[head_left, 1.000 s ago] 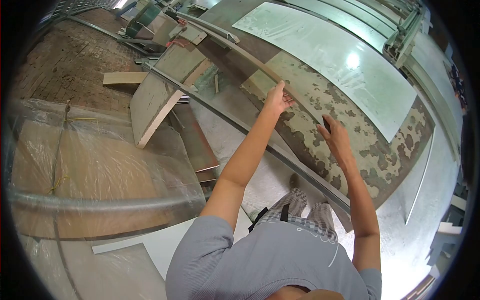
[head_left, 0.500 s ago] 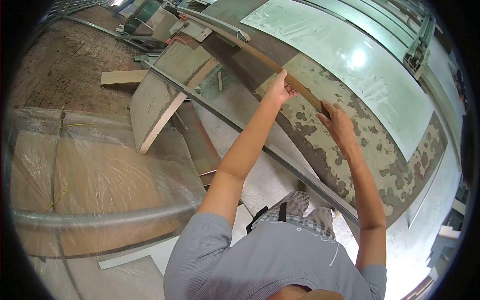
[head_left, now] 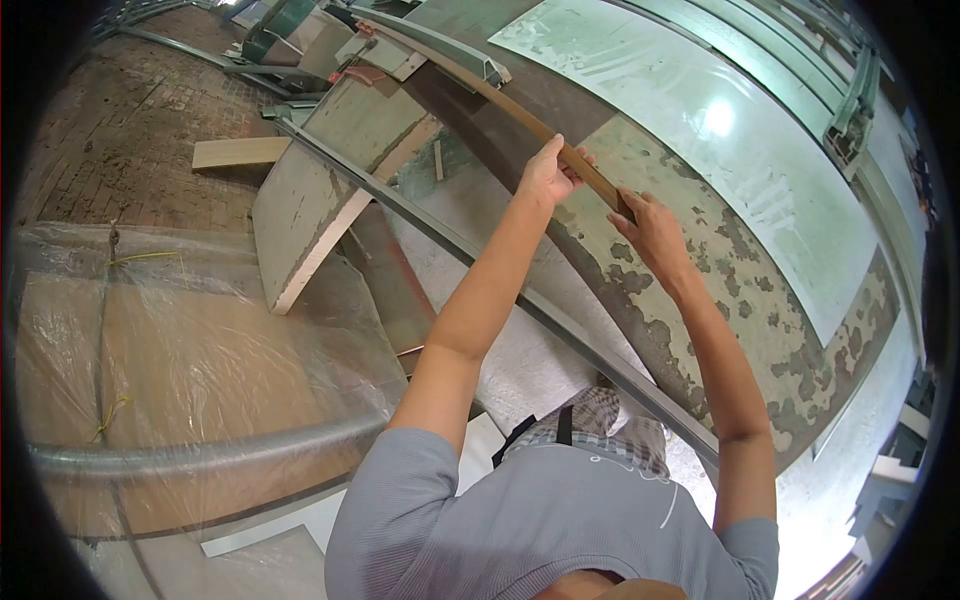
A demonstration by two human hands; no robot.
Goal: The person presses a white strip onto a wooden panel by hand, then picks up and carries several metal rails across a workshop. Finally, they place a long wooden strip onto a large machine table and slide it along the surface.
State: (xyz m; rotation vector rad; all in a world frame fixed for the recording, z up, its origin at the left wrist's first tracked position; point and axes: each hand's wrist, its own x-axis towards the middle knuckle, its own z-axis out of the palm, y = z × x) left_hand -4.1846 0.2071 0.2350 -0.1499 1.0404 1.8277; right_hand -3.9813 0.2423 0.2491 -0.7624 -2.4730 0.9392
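A long, narrow brown wooden strip (head_left: 505, 102) runs from the upper left of the view down to my two hands. My left hand (head_left: 550, 174) grips it some way in from its near end, thumb on top and fingers curled around the side. Around the near end of the strip my right hand (head_left: 652, 230) is closed, hiding the very tip. Beneath both hands lies a worn board (head_left: 690, 245) with peeling, patchy cream and dark areas. The strip's far end reaches a cluttered spot near a small red clamp-like part.
A pale glossy sheet (head_left: 680, 120) covers the far part of the worktop. Before my body a metal rail (head_left: 560, 325) crosses diagonally. Left of it lean thick pale boards (head_left: 305, 215); plastic-wrapped panels (head_left: 190, 350) and a round metal pipe (head_left: 210, 458) are nearer.
Both hands have shifted a little to the left along with the wooden strip, the right hand more than the left. Their grip on it looks the same.
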